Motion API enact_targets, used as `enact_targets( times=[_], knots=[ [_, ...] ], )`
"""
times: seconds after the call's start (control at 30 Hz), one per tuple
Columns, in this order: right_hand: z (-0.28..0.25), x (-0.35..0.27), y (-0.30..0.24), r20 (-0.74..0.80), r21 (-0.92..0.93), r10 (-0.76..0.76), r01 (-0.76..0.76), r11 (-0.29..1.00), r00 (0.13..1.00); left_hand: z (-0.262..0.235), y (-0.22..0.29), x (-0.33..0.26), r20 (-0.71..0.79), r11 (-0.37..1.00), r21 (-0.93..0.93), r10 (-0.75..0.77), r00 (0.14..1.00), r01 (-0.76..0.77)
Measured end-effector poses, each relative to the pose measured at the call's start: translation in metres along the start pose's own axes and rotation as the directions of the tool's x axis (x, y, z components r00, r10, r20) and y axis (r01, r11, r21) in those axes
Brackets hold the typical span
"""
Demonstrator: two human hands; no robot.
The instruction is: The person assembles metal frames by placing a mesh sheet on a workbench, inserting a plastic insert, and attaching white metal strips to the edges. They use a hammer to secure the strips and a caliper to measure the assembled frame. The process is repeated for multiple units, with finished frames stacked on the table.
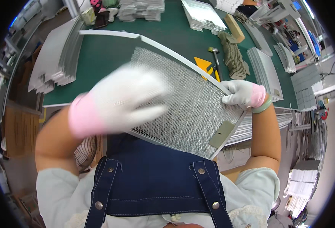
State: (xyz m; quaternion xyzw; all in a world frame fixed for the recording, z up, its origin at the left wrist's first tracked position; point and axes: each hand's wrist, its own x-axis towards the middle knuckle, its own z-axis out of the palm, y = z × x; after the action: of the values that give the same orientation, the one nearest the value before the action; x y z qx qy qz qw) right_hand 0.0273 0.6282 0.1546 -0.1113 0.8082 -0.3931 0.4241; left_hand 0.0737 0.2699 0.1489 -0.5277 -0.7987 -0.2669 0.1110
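Looks like a small factory assembly floor, metalworking kind of place. There's a big green tabletop loaded with stacks of identical grey metal strips and more stacks of sheet parts further back. A hammer lies out among them, with a row of grey clips beside it and more racks of parts off to the right.
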Motion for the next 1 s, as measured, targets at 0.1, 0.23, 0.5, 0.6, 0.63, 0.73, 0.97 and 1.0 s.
enact_targets(
  times=[0.1,0.23,0.5,0.6,0.63,0.73,0.97,1.0],
  knots=[
    [0.002,-0.003,-0.03,0.008,-0.268,-0.036,0.037,0.963,0.999,0.019,-0.014,0.096,0.11,0.985,0.17,-0.001,0.994,-0.018],
    [0.019,-0.017,-0.065,-0.202,-0.578,-0.069,-0.062,0.814,0.977,0.015,-0.014,0.139,0.656,0.965,0.141,-0.26,0.709,0.223],
    [0.059,0.02,-0.008,-0.458,-0.869,-0.723,-0.09,0.487,0.517,0.042,-0.04,0.113,0.519,0.984,0.09,-0.179,0.836,0.155],
    [0.052,0.022,0.001,-0.502,-0.792,-0.629,-0.024,0.61,0.593,0.044,-0.044,0.092,0.314,0.97,0.225,-0.16,0.936,0.09],
    [0.053,0.023,0.0,-0.481,-0.827,-0.674,-0.036,0.56,0.561,0.046,-0.045,0.086,0.272,0.956,0.277,-0.17,0.947,0.093],
    [0.058,0.026,-0.003,-0.442,-0.878,-0.748,-0.067,0.474,0.495,0.046,-0.044,0.075,0.208,0.925,0.367,-0.188,0.96,0.101],
    [0.05,0.024,-0.01,-0.493,-0.621,-0.484,0.097,0.777,0.723,0.036,-0.065,0.063,0.35,0.965,0.185,-0.242,0.905,0.187],
    [0.046,0.027,-0.02,-0.457,-0.592,-0.456,0.122,0.797,0.763,0.035,-0.063,0.065,0.369,0.966,0.156,-0.25,0.895,0.205]
  ],
)
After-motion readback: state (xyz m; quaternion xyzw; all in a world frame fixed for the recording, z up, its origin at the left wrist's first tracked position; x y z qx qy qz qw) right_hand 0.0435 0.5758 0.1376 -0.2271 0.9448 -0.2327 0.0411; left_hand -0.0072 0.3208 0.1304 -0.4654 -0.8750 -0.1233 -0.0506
